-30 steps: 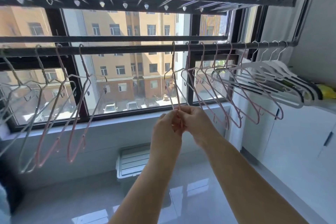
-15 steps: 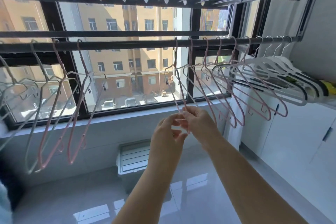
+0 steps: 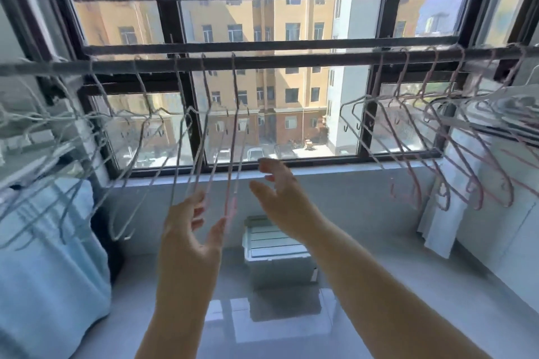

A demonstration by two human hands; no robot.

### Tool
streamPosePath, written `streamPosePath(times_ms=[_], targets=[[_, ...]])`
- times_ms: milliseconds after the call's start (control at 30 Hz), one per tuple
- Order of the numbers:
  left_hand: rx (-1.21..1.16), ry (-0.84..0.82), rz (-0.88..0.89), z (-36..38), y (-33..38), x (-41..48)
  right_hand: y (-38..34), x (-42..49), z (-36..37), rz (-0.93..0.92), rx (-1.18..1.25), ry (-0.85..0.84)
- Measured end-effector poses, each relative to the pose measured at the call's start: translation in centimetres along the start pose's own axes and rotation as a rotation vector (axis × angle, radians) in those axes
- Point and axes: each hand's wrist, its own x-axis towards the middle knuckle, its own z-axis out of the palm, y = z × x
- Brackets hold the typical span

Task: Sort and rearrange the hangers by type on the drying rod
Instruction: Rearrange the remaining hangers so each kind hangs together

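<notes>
Left hand (image 3: pixel 189 230) and right hand (image 3: pixel 277 192) hover with fingers spread, gripping nothing. Between them a pink wire hanger (image 3: pixel 230 210) hangs from the drying rod (image 3: pixel 291 63). Best pinch its lower end, steady it, then slide it toward matching pink hangers (image 3: pixel 437 160).

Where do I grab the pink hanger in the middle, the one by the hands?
Probably its bottom end. The pink hanger hangs steeply from the rod, edge-on to you, with its low tip just beside the left hand. Pinch that tip from below, on the near side; the hook sits high up on the rod.
</notes>
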Motion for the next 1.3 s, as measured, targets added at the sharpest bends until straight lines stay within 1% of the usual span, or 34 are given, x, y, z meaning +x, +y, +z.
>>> streamPosePath(times_ms=[100, 167, 267, 433, 533, 800, 1067, 1300], targets=[[0.02, 0.013, -0.001, -2.3, -1.4, 0.1, -1.7, 1.6, 3.0, 0.129, 0.219, -0.12], [0.03, 0.029, -0.013, -3.7, -2.2, 0.4, -2.0, 2.3, 4.0, 0.185, 0.359, -0.121], [0.028, -0.001, -0.02, -4.9, -2.9, 0.6, -2.0, 2.4, 4.7, 0.236, 0.622, -0.041], [-0.039, -0.11, 0.004, -3.4, -2.1, -0.1, -1.6, 2.0, 4.0, 0.247, 0.808, 0.132], [-0.077, -0.188, 0.021, -1.5, -1.4, -0.6, -0.8, 1.6, 1.7, 0.248, 0.841, 0.202], [-0.138, -0.325, 0.037, 3.3, 0.8, -1.8, 2.1, 0.3, -5.4, 0.273, 0.854, 0.342], [-0.125, -0.355, 0.045, 6.1, 2.1, -2.1, 4.5, -0.1, -8.4, 0.297, 0.818, 0.368], [-0.106, -0.353, 0.04, 7.1, 2.6, -1.9, 5.8, -0.2, -8.9, 0.302, 0.759, 0.335]])
